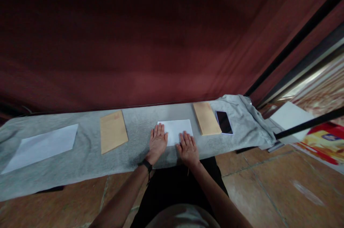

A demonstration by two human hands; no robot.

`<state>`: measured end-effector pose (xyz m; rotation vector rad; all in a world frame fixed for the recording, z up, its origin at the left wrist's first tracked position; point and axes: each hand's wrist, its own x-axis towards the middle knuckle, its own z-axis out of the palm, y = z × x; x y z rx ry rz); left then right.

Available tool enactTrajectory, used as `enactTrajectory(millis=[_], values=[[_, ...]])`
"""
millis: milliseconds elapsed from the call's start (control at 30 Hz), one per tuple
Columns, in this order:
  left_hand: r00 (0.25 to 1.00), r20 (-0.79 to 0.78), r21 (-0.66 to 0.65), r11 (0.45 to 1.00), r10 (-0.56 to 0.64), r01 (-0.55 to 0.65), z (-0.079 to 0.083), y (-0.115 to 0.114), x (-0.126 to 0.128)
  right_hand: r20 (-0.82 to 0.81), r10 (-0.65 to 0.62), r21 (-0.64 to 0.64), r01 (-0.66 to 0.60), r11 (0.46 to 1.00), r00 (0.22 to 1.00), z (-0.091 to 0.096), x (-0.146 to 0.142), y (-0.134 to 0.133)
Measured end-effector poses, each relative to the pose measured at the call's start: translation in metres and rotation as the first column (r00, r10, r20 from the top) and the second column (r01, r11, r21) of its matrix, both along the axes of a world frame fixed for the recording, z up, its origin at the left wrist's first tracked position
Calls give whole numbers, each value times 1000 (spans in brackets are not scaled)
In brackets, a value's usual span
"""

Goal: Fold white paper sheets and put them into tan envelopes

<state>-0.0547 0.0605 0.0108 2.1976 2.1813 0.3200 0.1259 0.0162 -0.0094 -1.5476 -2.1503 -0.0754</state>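
A white sheet of paper point(176, 127) lies before me on the grey cloth point(142, 134), possibly folded. My left hand point(158, 140) rests flat on its left edge, fingers stretched out. On the lower right part of the same sheet, my right hand point(188, 150) lies flat with its fingers extended. A stack of brown envelopes point(206, 118) sits just right of the paper, apart from my right hand. To the left of my left hand lies another brown envelope point(113, 132). Neither hand grips anything.
A dark-screened phone point(224, 122) lies beside the envelope stack. More white paper point(44, 146) is at the far left of the cloth. A dark red curtain point(161, 41) hangs behind. At right stand black bars point(309, 127) and a red and yellow package point(325, 143).
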Motion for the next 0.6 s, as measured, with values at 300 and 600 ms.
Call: enactTrajectory(millis=[300,600], values=[[966,181,-105,973,-183,204,39,64,-2,25,-7,-13,7,1000,1000,3,7,-5],[902,416,-180,962,-113,204,49,85,-14,-5,10,-1,-10,1000,1000,5,11,-5]])
